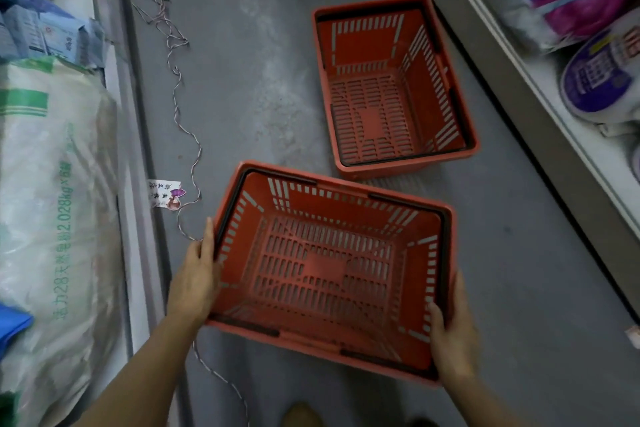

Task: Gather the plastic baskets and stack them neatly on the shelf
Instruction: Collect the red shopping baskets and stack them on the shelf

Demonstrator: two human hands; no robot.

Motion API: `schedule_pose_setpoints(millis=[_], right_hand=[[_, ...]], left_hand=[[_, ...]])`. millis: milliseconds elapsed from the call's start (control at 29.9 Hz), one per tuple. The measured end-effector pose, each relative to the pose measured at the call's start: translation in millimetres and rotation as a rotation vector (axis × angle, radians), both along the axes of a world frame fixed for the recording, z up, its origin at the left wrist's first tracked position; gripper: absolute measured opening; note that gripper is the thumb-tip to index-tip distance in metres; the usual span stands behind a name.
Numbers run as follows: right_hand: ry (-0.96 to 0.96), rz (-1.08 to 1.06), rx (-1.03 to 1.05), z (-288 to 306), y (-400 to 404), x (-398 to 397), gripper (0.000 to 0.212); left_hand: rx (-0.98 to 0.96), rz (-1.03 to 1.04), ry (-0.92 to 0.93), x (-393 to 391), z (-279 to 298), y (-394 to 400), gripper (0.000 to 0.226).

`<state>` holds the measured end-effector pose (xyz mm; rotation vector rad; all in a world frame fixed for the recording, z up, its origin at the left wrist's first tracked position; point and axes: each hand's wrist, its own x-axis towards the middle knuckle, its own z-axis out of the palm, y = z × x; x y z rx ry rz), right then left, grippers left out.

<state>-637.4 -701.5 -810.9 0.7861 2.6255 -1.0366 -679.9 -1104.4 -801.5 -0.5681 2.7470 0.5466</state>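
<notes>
View from above of a narrow shop aisle with a grey concrete floor [263,87]. 2 red slotted plastic baskets sit in it, both empty and open side up. The near basket [329,270] is held by a person at its short ends: the left hand [195,279] lies flat against the left rim with fingers extended, and the right hand [450,333] clasps the right rim, thumb hooked inside the wall. Its black handles are folded down along the rim. The far basket [391,87] stands on the floor just beyond it, close to the right shelf [540,87], touched by neither hand.

A twisted red-and-white string [176,80] trails down the floor on the left, passing a small paper tag [166,194] whose writing is too small to read. On the left shelf lies a large clear plastic pack [52,184] with green print including "2.028kg" and "28". The right shelf holds blurred wrapped packs [595,80] in purple, pink and blue.
</notes>
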Motion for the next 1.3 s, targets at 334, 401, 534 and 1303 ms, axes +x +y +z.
schedule_pose_setpoints(millis=[334,401,534,1303], right_hand=[[0.171,-0.090,-0.164,128,31,11,0.060],[0.201,-0.127,-0.183,168,42,7,0.061],[0.289,-0.165,-0.175,241,69,-2,0.062],[0.903,-0.558,0.021,631,242,94,0.062]], left_hand=[[0.109,0.056,0.234,36,120,38,0.068],[0.123,0.053,0.265,35,161,48,0.068],[0.123,0.053,0.357,23,245,70,0.068],[0.313,-0.411,0.830,-57,650,291,0.079]])
